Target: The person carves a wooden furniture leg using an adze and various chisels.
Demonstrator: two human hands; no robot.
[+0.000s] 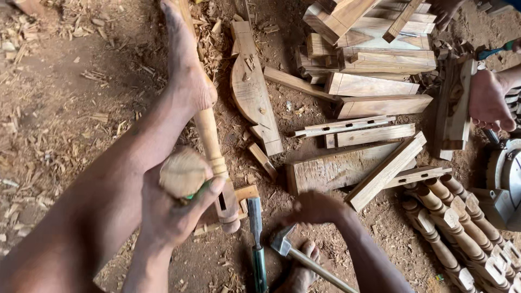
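- Underfoot, a turned leg (209,138) lies pinned on the dirt, seemingly to steady its mortised end.
- Left hand (173,209) is closed around a chisel's wooden handle (183,172) at that mortise.
- Right hand (315,209), blurred, probably closed; a hammer (304,259) lies just below.
- Spare chisel (256,239) rests alongside.
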